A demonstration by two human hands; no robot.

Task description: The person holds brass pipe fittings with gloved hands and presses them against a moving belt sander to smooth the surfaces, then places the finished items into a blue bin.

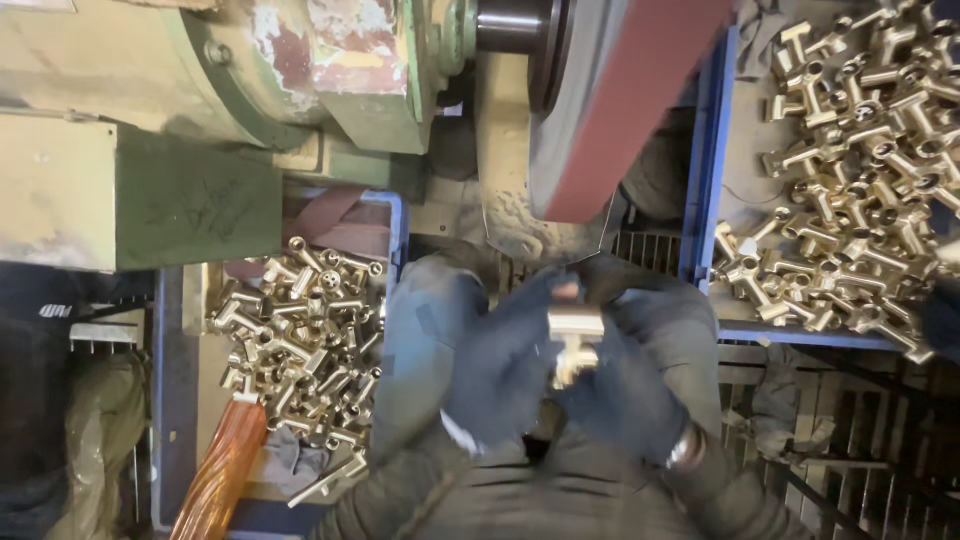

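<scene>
While we sit before the belt, things lie thus:
Left hand: our glove closed on the brass tee fitting.
Right hand: clamped on it too, steadying it.
Sanding belt: just above.
Blue bins: fittings either side (within reach).

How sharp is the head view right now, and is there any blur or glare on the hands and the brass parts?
Head view: left hand and right hand are motion-blurred around the brass fitting; the fittings in the right tray glint brightly; the left tray is sharper; the lower corners are dark.
</scene>
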